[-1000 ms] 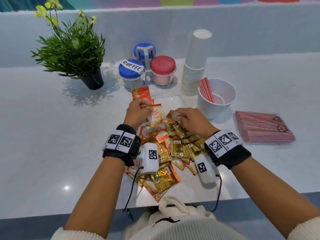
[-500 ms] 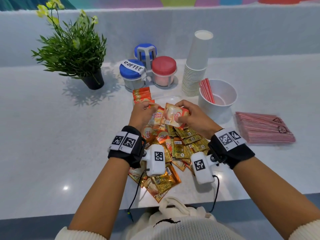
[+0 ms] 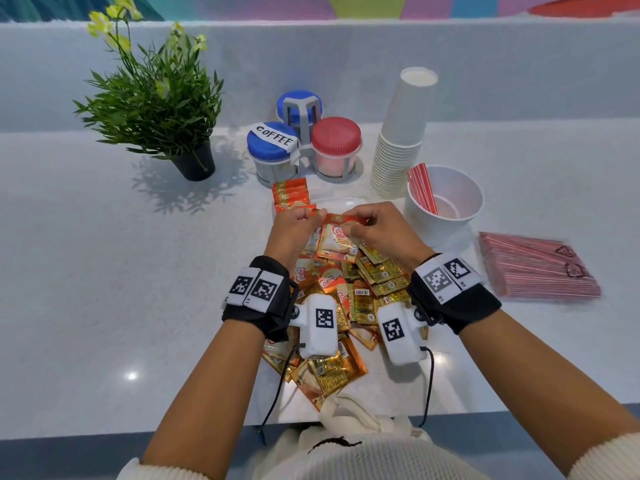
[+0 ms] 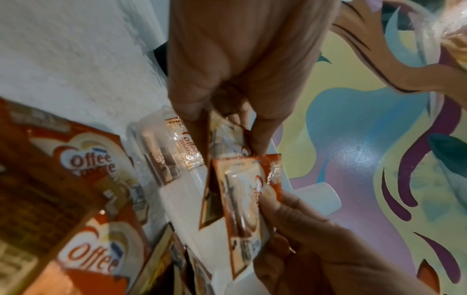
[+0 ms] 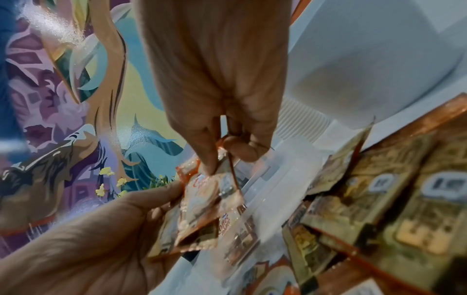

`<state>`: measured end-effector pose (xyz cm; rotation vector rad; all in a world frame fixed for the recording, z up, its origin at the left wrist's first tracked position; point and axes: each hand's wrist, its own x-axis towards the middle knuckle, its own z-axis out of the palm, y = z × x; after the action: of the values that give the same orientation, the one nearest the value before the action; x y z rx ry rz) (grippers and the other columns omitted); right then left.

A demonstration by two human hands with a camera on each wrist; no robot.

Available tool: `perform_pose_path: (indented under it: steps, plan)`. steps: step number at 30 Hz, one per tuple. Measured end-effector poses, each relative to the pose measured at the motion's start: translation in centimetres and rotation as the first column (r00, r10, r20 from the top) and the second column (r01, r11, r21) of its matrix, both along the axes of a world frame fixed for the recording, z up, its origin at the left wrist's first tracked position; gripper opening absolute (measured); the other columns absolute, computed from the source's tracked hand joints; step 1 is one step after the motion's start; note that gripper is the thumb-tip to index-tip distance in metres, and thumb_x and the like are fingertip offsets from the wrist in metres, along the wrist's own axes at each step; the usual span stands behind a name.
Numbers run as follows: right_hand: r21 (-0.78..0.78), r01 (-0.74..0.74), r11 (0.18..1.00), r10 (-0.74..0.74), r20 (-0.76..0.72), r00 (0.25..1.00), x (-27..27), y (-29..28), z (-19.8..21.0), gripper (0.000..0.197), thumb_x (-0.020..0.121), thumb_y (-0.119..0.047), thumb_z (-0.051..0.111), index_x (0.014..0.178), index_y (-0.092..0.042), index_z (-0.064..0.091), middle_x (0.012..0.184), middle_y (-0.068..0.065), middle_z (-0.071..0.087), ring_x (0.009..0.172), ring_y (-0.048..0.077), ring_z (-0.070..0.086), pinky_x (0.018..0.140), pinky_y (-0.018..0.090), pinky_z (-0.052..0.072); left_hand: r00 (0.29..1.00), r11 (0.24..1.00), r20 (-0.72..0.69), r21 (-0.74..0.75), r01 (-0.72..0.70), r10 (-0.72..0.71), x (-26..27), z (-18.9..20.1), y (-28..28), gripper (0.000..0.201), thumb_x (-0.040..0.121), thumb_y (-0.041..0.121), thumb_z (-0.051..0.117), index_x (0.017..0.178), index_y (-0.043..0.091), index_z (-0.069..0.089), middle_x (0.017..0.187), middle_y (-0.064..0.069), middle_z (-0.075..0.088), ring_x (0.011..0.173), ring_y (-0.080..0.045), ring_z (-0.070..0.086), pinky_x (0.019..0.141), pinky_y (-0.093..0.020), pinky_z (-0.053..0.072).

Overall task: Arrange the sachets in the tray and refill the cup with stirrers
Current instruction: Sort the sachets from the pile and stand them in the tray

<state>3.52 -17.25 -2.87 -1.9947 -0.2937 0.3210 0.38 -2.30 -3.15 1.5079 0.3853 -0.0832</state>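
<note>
right hand (image 5: 222, 119) pinches sachet (image 5: 209, 201) top | left hand (image 5: 101, 239) grips its lower edge | loose sachets (image 5: 379, 199) at right

A pale speckled counter (image 3: 104, 271) fills the scene, its near edge at 6 o'clock dropping to a grey-blue strip (image 3: 69, 452). Behind it, a raised ledge (image 3: 311, 64) of the same pale stone runs across from 9 to 3 o'clock. Above that, at 12 o'clock, stands a wall mural (image 3: 363, 5) in teal, green, pink, blue and red, and small bright glints of light (image 3: 131, 376) lie on the counter at 7 o'clock.
</note>
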Motion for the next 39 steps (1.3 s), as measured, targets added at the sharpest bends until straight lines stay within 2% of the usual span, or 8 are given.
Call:
perform_pose_path:
  steps: [6,12,19,21,23,30,34,39]
  plan:
    - [0.072,0.124,0.990,-0.125,0.010,0.992,0.5,0.8,-0.1,0.017,0.077,-0.005,0.071,0.092,-0.007,0.062,0.072,0.003,0.059,0.060,0.013,0.055,0.055,0.024,0.049,0.994,0.990,0.061,-0.100,0.098,-0.092,-0.3,0.5,0.1,0.017,0.091,0.021,0.057,0.091,0.007,0.066,0.096,-0.015,0.068,0.088,-0.027,0.065,0.088,-0.040,0.051]
    - [0.156,0.149,0.976,-0.141,-0.062,0.988,0.7,1.9,-0.6,0.027,0.081,0.000,0.065,0.107,-0.002,0.057,0.074,0.000,0.049,0.061,0.014,0.055,0.069,0.032,0.055,0.991,0.998,0.121,0.012,0.054,-0.055,0.2,0.6,0.2,0.023,0.087,-0.009,0.050,0.095,0.010,0.060,0.091,-0.005,0.065,0.081,-0.016,0.063,0.079,-0.028,0.052]
    - [0.109,0.042,0.993,-0.032,-0.095,0.995,0.6,2.2,-0.8,0.017,0.084,-0.005,0.065,0.097,0.005,0.064,0.084,0.015,0.061,0.066,0.014,0.055,0.060,0.020,0.048,0.996,0.999,0.092,0.045,-0.007,0.003,1.1,0.3,0.5,0.028,0.095,-0.001,0.039,0.120,0.006,0.051,0.110,-0.010,0.062,0.096,-0.021,0.061,0.078,-0.027,0.052]
    - [0.106,0.038,0.994,-0.032,-0.058,0.998,0.9,2.5,-0.3,0.004,0.082,-0.005,0.066,0.081,-0.002,0.063,0.078,0.016,0.058,0.065,0.016,0.055,0.060,0.021,0.050,0.997,0.997,0.080,0.076,0.008,-0.014,1.4,0.4,0.5,0.030,0.097,0.003,0.037,0.126,0.006,0.047,0.118,-0.013,0.059,0.105,-0.024,0.059,0.080,-0.028,0.052]
    - [0.080,0.032,0.996,-0.032,0.003,0.999,1.5,2.7,0.2,0.016,0.081,-0.005,0.068,0.070,-0.012,0.059,0.070,0.011,0.057,0.062,0.016,0.055,0.060,0.022,0.051,0.997,0.992,0.073,0.126,0.010,-0.019,1.8,0.6,0.9,0.028,0.098,0.007,0.038,0.125,0.007,0.048,0.123,-0.014,0.059,0.110,-0.026,0.058,0.085,-0.032,0.051]
    - [-0.104,0.055,0.993,-0.043,0.111,0.993,4.1,3.8,0.5,0.012,0.080,-0.009,0.069,0.088,0.000,0.067,0.079,0.010,0.064,0.070,0.017,0.057,0.070,0.031,0.048,0.976,0.908,0.040,0.361,-0.214,0.215,2.9,0.2,4.5,0.031,0.090,0.001,0.045,0.121,0.007,0.050,0.125,-0.013,0.052,0.107,-0.021,0.054,0.083,-0.025,0.043]
    - [-0.299,-0.073,0.951,0.095,0.061,0.994,4.3,4.7,-0.2,0.011,0.079,-0.008,0.069,0.088,-0.001,0.069,0.078,0.004,0.061,0.065,0.008,0.052,0.054,0.005,0.037,0.977,0.881,-0.140,0.468,-0.076,0.159,3.0,-0.7,5.5,0.043,0.090,0.006,0.050,0.132,0.009,0.040,0.135,-0.017,0.041,0.121,-0.028,0.047,0.097,-0.033,0.040]
    - [-0.366,-0.147,0.919,0.151,-0.019,0.988,4.1,5.7,-1.4,0.015,0.078,-0.007,0.070,0.091,-0.001,0.069,0.084,0.003,0.062,0.077,0.014,0.053,0.055,0.009,0.032,0.958,0.847,-0.285,0.518,0.123,0.035,3.4,-1.7,5.4,0.057,0.089,0.010,0.055,0.140,0.012,0.030,0.138,-0.018,0.040,0.125,-0.030,0.045,0.098,-0.035,0.040]
